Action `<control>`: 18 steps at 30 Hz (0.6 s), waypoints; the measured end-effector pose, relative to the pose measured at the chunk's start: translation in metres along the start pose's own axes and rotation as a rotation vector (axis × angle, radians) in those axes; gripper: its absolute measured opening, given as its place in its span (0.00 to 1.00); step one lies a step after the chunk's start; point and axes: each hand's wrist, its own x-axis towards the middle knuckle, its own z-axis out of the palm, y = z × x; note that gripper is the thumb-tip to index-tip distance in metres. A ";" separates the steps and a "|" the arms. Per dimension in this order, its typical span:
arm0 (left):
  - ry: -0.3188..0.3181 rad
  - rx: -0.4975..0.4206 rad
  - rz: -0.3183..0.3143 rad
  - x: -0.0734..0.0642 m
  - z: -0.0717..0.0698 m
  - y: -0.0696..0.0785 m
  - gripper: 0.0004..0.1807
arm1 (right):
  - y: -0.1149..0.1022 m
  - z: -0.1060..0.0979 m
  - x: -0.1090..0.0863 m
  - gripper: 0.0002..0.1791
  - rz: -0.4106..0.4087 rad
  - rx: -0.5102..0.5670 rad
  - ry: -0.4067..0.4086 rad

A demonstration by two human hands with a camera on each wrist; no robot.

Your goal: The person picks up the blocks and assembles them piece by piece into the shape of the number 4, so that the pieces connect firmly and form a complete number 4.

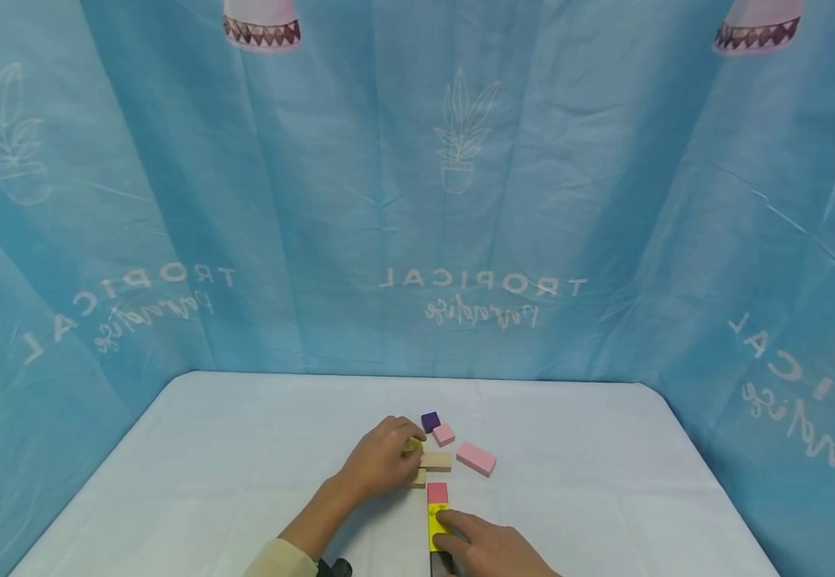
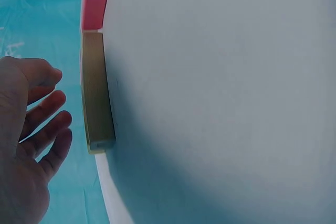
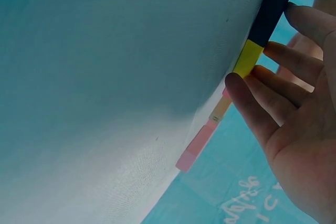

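Note:
In the head view my left hand [image 1: 385, 457] reaches over the far group of blocks, fingers bent above a yellow block [image 1: 413, 444] that it partly hides. Beside those fingers lie two pale wooden blocks, one farther [image 1: 437, 461] and one nearer [image 1: 420, 478]. The left wrist view has nothing between the loosely curved fingers. My right hand [image 1: 493, 549] rests its extended fingertips on another yellow block [image 1: 434, 525]. That block lies in a straight row between a reddish-pink block [image 1: 437, 492] and a dark block [image 1: 441, 563], whose near end is out of frame.
A small purple block [image 1: 429, 421] and a small pink block [image 1: 443, 434] lie beyond the left fingertips. A longer pink block [image 1: 476, 458] sits to their right. The white tabletop [image 1: 569, 449] meets a blue printed curtain [image 1: 482, 224] at its back edge.

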 end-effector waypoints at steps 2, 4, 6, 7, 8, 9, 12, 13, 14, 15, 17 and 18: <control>0.001 0.008 -0.008 0.000 0.000 -0.003 0.11 | 0.000 0.000 0.000 0.31 0.004 0.007 -0.004; -0.005 0.016 -0.017 -0.001 -0.001 -0.005 0.11 | 0.000 0.000 0.001 0.32 0.002 0.011 -0.007; -0.008 0.030 -0.024 -0.002 -0.002 -0.007 0.11 | 0.000 0.000 0.000 0.32 0.002 0.019 -0.012; -0.012 0.037 -0.028 -0.003 -0.002 -0.008 0.12 | 0.000 0.001 0.000 0.32 0.003 0.022 -0.014; -0.018 0.038 -0.034 -0.003 -0.003 -0.009 0.12 | 0.000 0.001 0.000 0.33 0.004 0.022 -0.015; -0.023 0.037 -0.039 -0.004 -0.003 -0.009 0.12 | 0.000 0.001 0.000 0.33 0.002 0.016 -0.014; -0.033 0.033 -0.059 -0.003 -0.003 -0.012 0.12 | 0.000 0.001 -0.001 0.33 -0.005 -0.003 -0.007; -0.035 0.028 -0.068 -0.003 -0.003 -0.012 0.12 | 0.000 0.001 -0.001 0.33 -0.009 -0.012 -0.005; -0.036 0.023 -0.079 -0.003 -0.003 -0.013 0.12 | 0.001 0.001 -0.001 0.33 -0.013 -0.019 -0.002; -0.035 0.017 -0.090 -0.002 -0.002 -0.014 0.12 | 0.001 0.001 -0.001 0.33 -0.019 -0.026 0.000; -0.035 0.011 -0.114 -0.002 -0.001 -0.016 0.12 | 0.001 0.001 -0.001 0.34 -0.025 -0.030 0.003; -0.035 0.004 -0.124 -0.002 -0.001 -0.017 0.12 | 0.002 0.001 -0.001 0.34 -0.025 -0.029 0.001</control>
